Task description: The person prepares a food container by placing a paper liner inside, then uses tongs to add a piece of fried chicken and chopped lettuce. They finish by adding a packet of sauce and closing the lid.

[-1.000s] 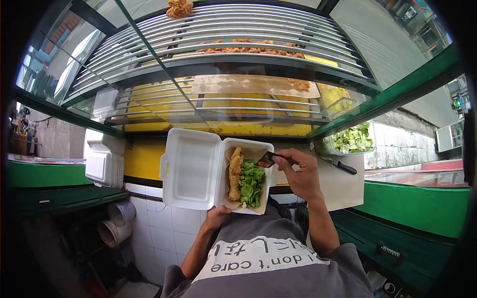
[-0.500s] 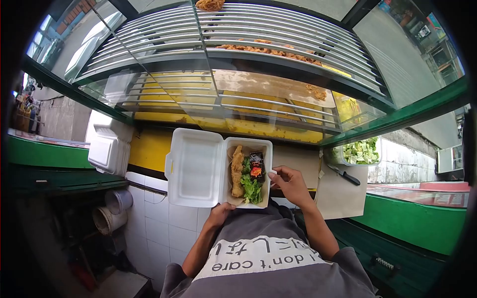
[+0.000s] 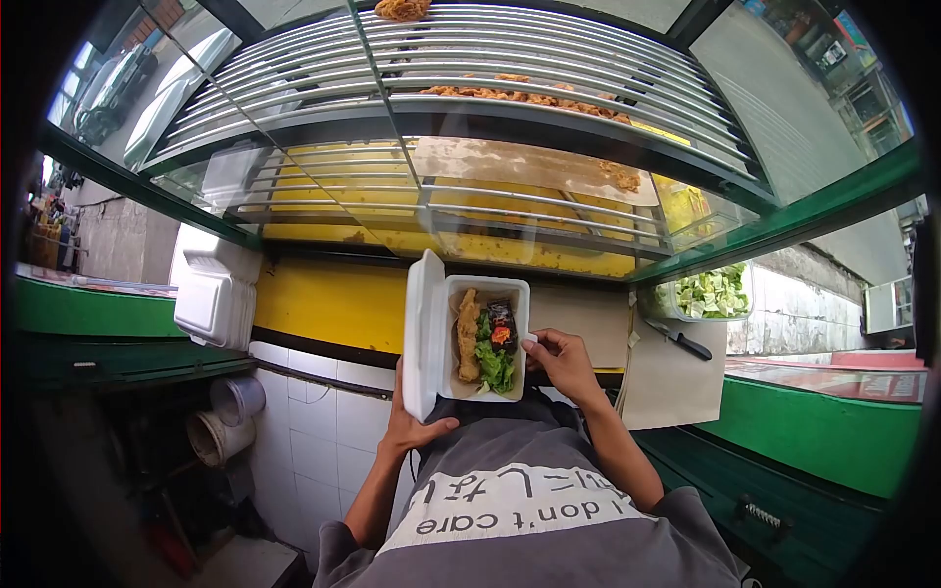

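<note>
A white foam box (image 3: 524, 323) stands open in front of my body, holding a long piece of fried food (image 3: 469, 338), green lettuce (image 3: 495, 367) and a dark sachet with a red spot (image 3: 502, 323). Its lid (image 3: 423, 333) is tilted up on the left side. My left hand (image 3: 410, 428) is against the lid's outer side near its lower end, thumb showing and the other fingers partly hidden behind it. At the box's right edge, my right hand (image 3: 561, 361) pinches the rim or tab between thumb and fingers.
Stacked foam boxes (image 3: 214, 294) stand at left. A glass case with metal racks (image 3: 588, 59) and fried pieces (image 3: 529, 96) spans the back. On the right are a tub of cut greens (image 3: 714, 292), a knife (image 3: 691, 346) and brown paper (image 3: 676, 392).
The lid has swung up from lying flat on the left. My left hand has moved from the box's lower edge to the lid's outer side. My right hand has shifted slightly left.
</note>
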`<state>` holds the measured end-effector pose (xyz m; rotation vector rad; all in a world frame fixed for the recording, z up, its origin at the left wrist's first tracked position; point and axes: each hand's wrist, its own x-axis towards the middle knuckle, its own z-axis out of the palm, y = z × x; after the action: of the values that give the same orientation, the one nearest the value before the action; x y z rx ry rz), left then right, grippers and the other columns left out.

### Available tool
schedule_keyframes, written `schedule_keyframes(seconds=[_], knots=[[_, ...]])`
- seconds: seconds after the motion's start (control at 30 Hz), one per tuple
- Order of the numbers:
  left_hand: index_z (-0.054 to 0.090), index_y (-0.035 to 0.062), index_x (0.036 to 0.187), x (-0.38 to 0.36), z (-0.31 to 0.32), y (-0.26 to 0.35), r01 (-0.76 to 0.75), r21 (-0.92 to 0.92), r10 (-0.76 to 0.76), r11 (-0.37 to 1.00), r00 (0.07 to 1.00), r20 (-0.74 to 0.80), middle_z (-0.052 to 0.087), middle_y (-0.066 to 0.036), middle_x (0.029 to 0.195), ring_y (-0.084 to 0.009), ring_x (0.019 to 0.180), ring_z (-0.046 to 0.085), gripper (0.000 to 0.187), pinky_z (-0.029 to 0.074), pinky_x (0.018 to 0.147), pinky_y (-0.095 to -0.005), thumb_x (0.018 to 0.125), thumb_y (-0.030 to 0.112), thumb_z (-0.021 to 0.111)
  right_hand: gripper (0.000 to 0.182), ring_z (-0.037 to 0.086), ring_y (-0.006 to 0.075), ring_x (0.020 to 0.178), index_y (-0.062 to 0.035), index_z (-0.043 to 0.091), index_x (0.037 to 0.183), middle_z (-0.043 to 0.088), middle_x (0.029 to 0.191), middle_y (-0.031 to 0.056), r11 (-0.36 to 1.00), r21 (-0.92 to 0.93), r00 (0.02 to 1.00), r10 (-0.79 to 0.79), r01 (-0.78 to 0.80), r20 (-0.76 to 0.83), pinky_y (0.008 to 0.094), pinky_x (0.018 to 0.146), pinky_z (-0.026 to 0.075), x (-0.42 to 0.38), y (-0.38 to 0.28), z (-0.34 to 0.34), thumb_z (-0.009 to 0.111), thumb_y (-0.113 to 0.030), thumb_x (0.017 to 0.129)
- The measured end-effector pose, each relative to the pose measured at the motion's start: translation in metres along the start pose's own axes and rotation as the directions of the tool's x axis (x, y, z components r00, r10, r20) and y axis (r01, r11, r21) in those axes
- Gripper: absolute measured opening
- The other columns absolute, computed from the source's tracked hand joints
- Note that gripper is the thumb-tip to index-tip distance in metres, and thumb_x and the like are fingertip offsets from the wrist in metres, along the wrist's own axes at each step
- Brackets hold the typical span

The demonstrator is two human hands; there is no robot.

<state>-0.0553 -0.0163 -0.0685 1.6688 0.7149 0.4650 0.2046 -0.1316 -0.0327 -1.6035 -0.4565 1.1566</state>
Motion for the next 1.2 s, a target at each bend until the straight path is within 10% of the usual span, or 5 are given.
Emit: schedule_keyframes(seconds=[0.03, 0.13, 0.9, 1.0, 1.2], knots=[[0.040, 0.0126, 0.144, 0.017, 0.005, 0.035, -0.232, 0.105, 0.236, 0.967, 0.971, -0.026, 0.023, -0.025, 0.150, -0.0417, 0.136, 0.032, 0.103, 0.032, 0.108, -0.0494, 0.058, 0.049, 0.085, 0.019, 0.063, 0.0098, 0.071, 0.0028, 0.063, 0.102, 0.065, 0.079, 0.0044, 1.000, 0.014, 1.000, 0.006, -0.006, 0.004, 0.0237, 0.064, 0.053, 0.000, -0.001, 0.000, 0.060, -0.014, 0.094], [0.045, 0.0259, 0.142, 0.025, 0.013, 0.055, -0.181, 0.251, 0.148, 0.951, 0.978, 0.145, 0.011, -0.026, 0.154, -0.0476, 0.139, 0.022, 0.097, 0.030, 0.109, -0.0536, 0.058, 0.056, 0.083, 0.021, 0.064, 0.0110, 0.074, 0.0025, 0.064, 0.104, 0.066, 0.083, 0.0058, 0.959, 0.265, 0.994, 0.103, -0.105, 0.023, 0.0250, 0.066, 0.054, 0.001, 0.005, -0.004, 0.061, -0.015, 0.094], [0.054, 0.0190, 0.134, 0.033, 0.039, 0.064, -0.154, 0.394, 0.129, 0.906, 0.988, 0.090, 0.016, -0.024, 0.153, -0.0440, 0.140, 0.022, 0.061, 0.031, 0.110, -0.0492, 0.077, 0.027, 0.075, 0.028, 0.064, 0.0128, 0.081, -0.0003, 0.054, 0.120, 0.066, 0.087, 0.0058, 0.989, 0.140, 0.997, 0.048, -0.056, 0.059, 0.0278, 0.073, 0.054, 0.005, 0.022, -0.018, 0.053, -0.019, 0.098], [0.024, 0.0048, 0.146, 0.027, 0.046, 0.062, -0.073, 0.392, 0.110, 0.917, 0.991, -0.072, 0.023, -0.023, 0.149, -0.0392, 0.136, 0.031, 0.083, 0.034, 0.107, -0.0472, 0.080, 0.023, 0.073, 0.038, 0.062, 0.0123, 0.079, 0.0026, 0.051, 0.127, 0.064, 0.089, 0.0056, 0.994, 0.110, 0.999, 0.026, -0.028, 0.023, 0.0273, 0.074, 0.053, 0.004, 0.003, -0.017, 0.054, -0.022, 0.099], [0.021, 0.0046, 0.146, -0.004, 0.068, 0.045, 0.169, -0.152, -0.221, 0.974, 0.856, -0.468, 0.032, -0.020, 0.141, -0.0282, 0.124, 0.043, 0.077, 0.042, 0.097, -0.0412, 0.086, 0.021, 0.067, 0.049, 0.058, 0.0098, 0.077, 0.0051, 0.049, 0.129, 0.062, 0.091, 0.0053, 0.997, 0.060, 0.999, -0.046, 0.047, -0.012, 0.0240, 0.071, 0.049, 0.041, -0.017, -0.023, 0.060, -0.029, 0.095]])
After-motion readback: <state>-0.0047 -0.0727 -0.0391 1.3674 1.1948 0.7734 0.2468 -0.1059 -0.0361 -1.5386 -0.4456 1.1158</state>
